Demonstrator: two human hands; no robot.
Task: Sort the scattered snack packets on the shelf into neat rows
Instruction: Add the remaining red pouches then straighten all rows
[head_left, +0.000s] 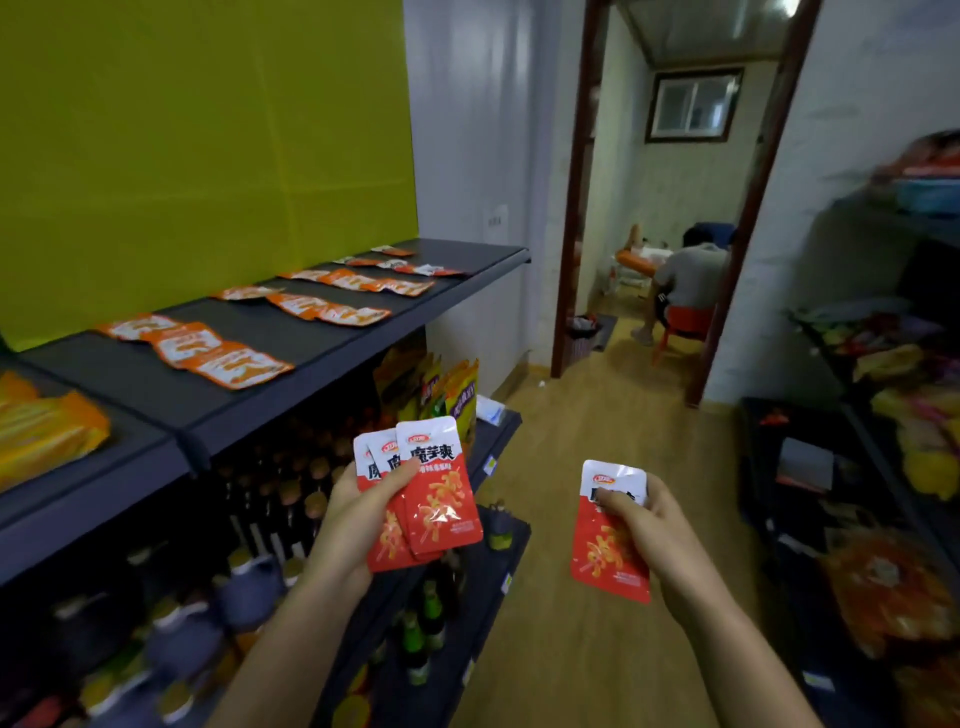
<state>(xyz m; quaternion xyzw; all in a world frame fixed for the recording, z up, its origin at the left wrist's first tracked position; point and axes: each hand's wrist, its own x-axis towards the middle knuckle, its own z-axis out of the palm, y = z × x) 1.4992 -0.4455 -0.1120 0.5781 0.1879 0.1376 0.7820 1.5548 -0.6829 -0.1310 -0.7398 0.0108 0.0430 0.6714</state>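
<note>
The left hand gripped a loose fan of glossy red-and-white foil snack packets, its thumb laid across the front one. The right hand pinched a single red-and-white packet near its white top edge. Both were held out over the aisle, near the camera and well apart from the dark grey metal shelf on the left. On that shelf, flat orange-and-white snack packets lay in short overlapping groups running from near to far.

The fan looked the weak point. Slick film stacked several deep under one thumb could slide apart if the grip eased during a reach. A dropped packet would likely fall among the capped bottles on the lower shelves. Setting red packets down could also nudge the orange ones, which rested on each other with nothing to check them.

The shelf top was smooth and matte, backed by a yellow-green wall panel. A wood-look floor ran to an open doorway at the far right, beyond which a person sat on an orange chair. Blurred racks of mixed goods stood along the right.
</note>
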